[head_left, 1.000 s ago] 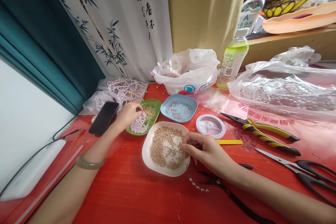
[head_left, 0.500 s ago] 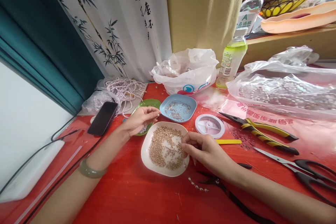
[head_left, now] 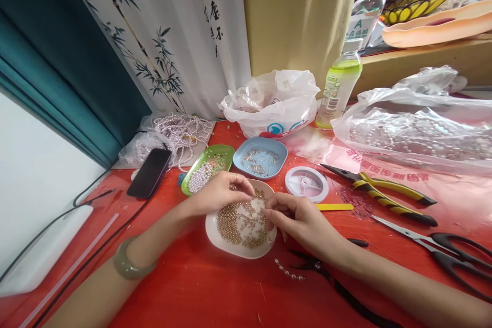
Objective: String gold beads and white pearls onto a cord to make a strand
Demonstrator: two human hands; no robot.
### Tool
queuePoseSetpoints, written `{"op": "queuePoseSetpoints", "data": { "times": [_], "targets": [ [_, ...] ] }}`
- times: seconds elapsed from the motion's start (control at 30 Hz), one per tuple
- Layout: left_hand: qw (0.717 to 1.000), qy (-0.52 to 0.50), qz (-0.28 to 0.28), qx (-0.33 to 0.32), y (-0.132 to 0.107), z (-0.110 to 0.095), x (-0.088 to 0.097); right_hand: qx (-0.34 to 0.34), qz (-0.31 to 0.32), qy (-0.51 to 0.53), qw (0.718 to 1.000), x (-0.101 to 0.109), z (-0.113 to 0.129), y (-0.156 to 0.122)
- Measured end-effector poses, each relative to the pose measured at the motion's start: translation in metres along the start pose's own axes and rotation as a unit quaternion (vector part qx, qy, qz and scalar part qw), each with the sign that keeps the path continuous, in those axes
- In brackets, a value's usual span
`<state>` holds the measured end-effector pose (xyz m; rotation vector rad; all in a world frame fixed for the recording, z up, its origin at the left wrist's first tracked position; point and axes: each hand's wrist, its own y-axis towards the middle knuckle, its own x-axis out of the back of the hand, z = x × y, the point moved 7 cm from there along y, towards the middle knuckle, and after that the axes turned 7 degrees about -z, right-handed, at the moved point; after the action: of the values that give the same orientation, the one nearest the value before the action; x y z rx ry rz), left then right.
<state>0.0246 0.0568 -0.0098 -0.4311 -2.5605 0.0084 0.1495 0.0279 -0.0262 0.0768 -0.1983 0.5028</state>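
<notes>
My left hand (head_left: 221, 195) hovers over the far left part of a white dish (head_left: 238, 252) of small gold beads (head_left: 232, 225), fingers pinched together; what they hold is too small to see. My right hand (head_left: 302, 218) rests at the dish's right edge, thumb and fingers also pinched, its fingertips almost touching the left hand's. A green dish (head_left: 227, 151) of white pearls (head_left: 199, 180) lies just beyond the left hand. A blue dish (head_left: 280, 147) with small metal pieces sits behind the white dish.
On the red table are a thread spool (head_left: 306, 184), yellow pliers (head_left: 388, 192), scissors (head_left: 442, 243), black pliers (head_left: 332, 279), a short pearl string (head_left: 288, 271) and a phone (head_left: 149, 179). Pearl strands (head_left: 180, 130), a white bag (head_left: 269, 102), a bottle (head_left: 340, 87) and a clear bag (head_left: 415, 128) stand behind.
My left hand has left the green pearl dish and moved right over the white dish, meeting my right hand's fingertips. The right hand has stayed in place.
</notes>
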Motion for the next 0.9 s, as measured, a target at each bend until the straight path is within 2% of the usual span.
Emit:
{"op": "queuePoseSetpoints", "data": {
  "times": [0.07, 0.2, 0.43, 0.8, 0.9],
  "targets": [
    [0.999, 0.035, 0.028, -0.018, -0.004, -0.005, -0.011, 0.01, -0.002, -0.006, 1.0, 0.0, 0.002, 0.0],
    [0.985, 0.142, 0.04, -0.094, -0.009, -0.013, -0.025, 0.021, -0.015, -0.031, 0.999, 0.001, 0.004, 0.001],
    [0.968, 0.217, 0.032, -0.122, -0.01, -0.015, -0.03, 0.025, -0.02, -0.037, 0.999, 0.002, 0.006, 0.001],
    [0.956, 0.244, 0.03, -0.158, -0.015, -0.019, -0.037, 0.015, -0.01, -0.035, 0.999, 0.001, 0.005, 0.001],
    [0.961, 0.232, 0.023, -0.15, -0.015, -0.019, -0.035, 0.019, -0.014, -0.037, 0.999, 0.002, 0.006, 0.001]
  ]
}}
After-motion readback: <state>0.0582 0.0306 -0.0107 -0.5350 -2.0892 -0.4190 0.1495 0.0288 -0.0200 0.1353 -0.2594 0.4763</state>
